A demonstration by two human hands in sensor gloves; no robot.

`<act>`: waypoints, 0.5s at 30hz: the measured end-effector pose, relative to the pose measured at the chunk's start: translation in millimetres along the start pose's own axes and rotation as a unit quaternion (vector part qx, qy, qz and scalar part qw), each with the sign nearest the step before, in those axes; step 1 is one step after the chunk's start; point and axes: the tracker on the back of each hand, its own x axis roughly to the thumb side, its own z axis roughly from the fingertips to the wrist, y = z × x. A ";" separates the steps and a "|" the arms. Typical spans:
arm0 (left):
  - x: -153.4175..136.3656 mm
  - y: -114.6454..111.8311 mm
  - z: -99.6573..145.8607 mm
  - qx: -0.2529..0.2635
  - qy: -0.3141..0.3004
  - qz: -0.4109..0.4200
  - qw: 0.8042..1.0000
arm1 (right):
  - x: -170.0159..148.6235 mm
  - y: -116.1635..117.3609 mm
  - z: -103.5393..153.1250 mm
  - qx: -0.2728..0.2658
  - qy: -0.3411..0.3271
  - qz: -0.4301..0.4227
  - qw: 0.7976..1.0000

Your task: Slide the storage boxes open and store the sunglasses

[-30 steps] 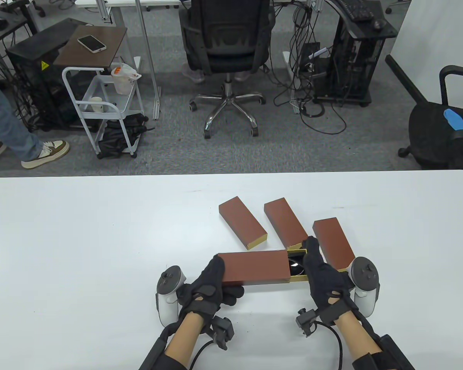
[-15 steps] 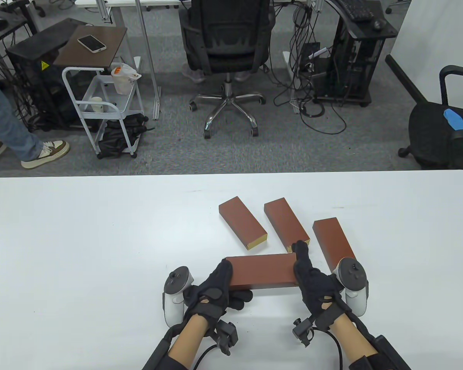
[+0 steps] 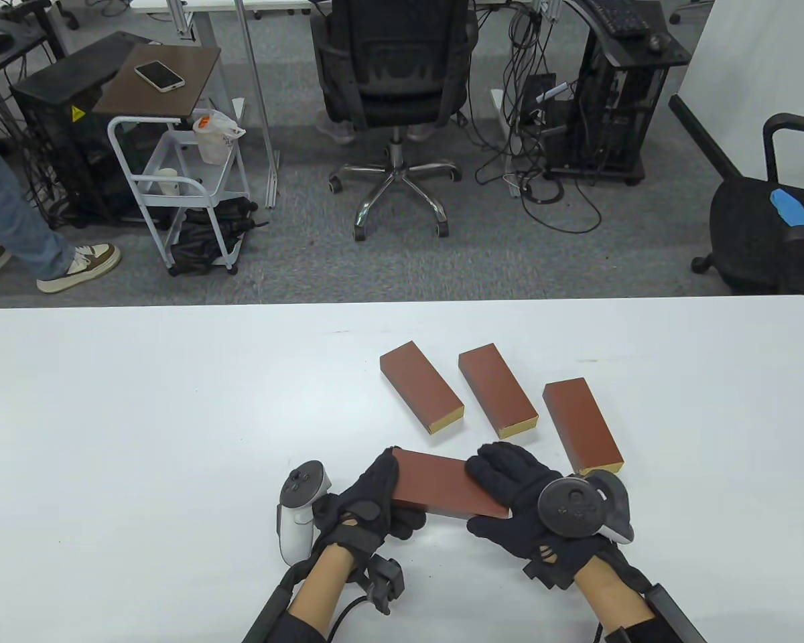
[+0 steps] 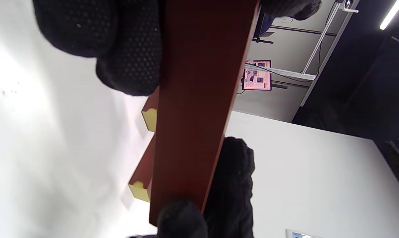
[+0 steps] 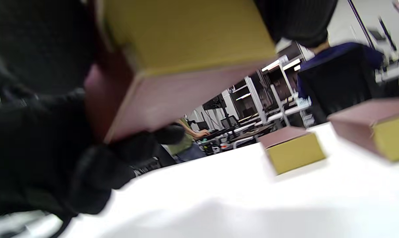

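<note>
A closed brown storage box [image 3: 442,491] with a gold drawer end is held off the white table [image 3: 141,415] near its front edge. My left hand [image 3: 368,499] grips its left end. My right hand [image 3: 519,499] grips its right end, fingers over the top. In the left wrist view the box's brown side [image 4: 196,99] runs down the frame between my fingers. In the right wrist view its gold end [image 5: 183,33] fills the top. No sunglasses show.
Three more closed brown boxes lie in a row behind it: left [image 3: 421,386], middle [image 3: 496,390], right [image 3: 581,424], gold ends facing me. Two of them show in the right wrist view [image 5: 292,147]. Office chairs and a cart stand beyond the table's far edge.
The drawer, part open with sunglasses inside a second ago, has been pushed shut. My right hand moved from its end onto the box top, and the box now sits tilted and lifted.
</note>
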 end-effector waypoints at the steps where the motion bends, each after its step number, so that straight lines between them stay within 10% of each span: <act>1: -0.4 1.2 -0.3 0.002 -0.001 -0.008 1.000 | 2.2 1.7 0.1 0.009 0.000 0.009 1.000; 15: 14.7 11.8 5.7 0.136 -0.002 -0.273 0.952 | 4.5 28.3 -3.9 0.086 0.033 0.080 0.992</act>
